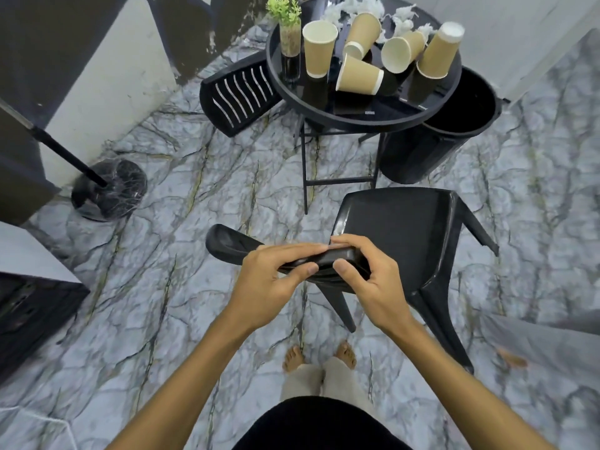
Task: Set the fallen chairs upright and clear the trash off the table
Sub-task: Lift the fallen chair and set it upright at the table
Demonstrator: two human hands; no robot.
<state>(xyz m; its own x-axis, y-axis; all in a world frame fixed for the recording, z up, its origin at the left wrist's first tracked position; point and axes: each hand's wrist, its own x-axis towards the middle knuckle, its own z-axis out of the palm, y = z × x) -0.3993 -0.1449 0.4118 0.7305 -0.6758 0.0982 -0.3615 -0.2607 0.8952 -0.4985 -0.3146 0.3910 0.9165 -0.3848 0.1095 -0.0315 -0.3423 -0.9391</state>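
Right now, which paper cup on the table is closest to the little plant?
The leftmost cup, standing mouth-up right beside the plant; every other one sits farther right.

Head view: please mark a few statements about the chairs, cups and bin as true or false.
1. The left hand and the right hand both grip the backrest of the near black plastic chair. True.
2. Every brown paper cup on the round black glass-topped table stands upright. False: several lie on their sides.
3. A second black slatted chair lies on the floor, at the table's left in the picture. True.
4. The black round bin stands on the table. False: it stands on the floor beside the table.
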